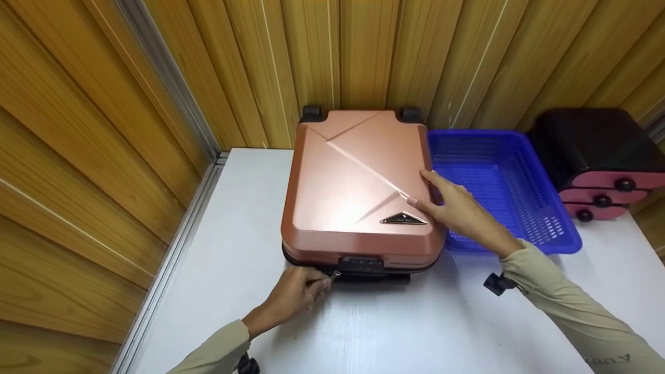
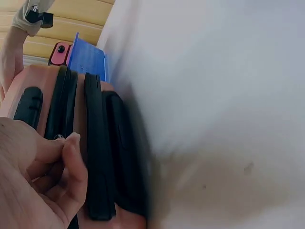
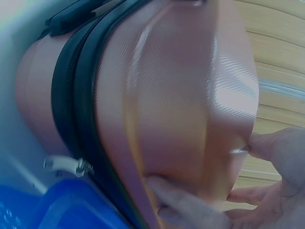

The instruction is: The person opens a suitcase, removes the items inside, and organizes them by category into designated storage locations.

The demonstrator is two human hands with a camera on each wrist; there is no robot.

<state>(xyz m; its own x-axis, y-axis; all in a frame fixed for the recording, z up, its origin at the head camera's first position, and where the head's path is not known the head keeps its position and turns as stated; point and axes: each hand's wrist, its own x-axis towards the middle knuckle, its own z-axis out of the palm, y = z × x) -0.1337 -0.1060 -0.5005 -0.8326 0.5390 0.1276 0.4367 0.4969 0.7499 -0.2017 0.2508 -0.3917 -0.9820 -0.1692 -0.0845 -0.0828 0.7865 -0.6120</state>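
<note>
A rose-gold hard-shell suitcase (image 1: 358,176) lies flat on a white table, its wheels toward the wall and its combination lock (image 1: 361,264) toward me. At the near edge, left of the lock, my left hand (image 1: 292,295) pinches a metal zipper pull (image 1: 335,275) between thumb and fingertips. That pull is mostly hidden by the fingers in the left wrist view. My right hand (image 1: 462,213) rests on the lid's right edge, fingers spread near the triangular badge (image 1: 404,218). A second zipper pull (image 3: 66,164) hangs on the suitcase's side in the right wrist view.
Right beside the suitcase stands a blue plastic basket (image 1: 563,228). Farther right is a black drawer box (image 1: 602,135) with pink fronts and round black knobs. Wood-patterned walls (image 1: 363,52) border the table (image 1: 223,234) at the back and left.
</note>
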